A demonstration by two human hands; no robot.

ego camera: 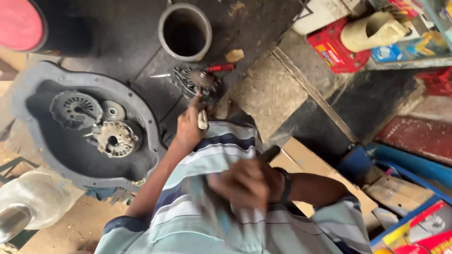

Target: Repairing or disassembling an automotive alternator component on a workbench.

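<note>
— Three grimy round metal parts (94, 123) lie inside the grey oval plastic tray (33, 89), at nine o'clock.
— The hands?
— Left hand (189, 126) grasps a pale handle (202, 119) beside the toothed metal rotor (197, 82); right hand (247, 183) is blurred, grip unclear.

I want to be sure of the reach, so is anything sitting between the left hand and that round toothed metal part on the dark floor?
Nothing visible does. The left hand, holding a small pale piece, has its fingertips right at the toothed metal part.
</note>
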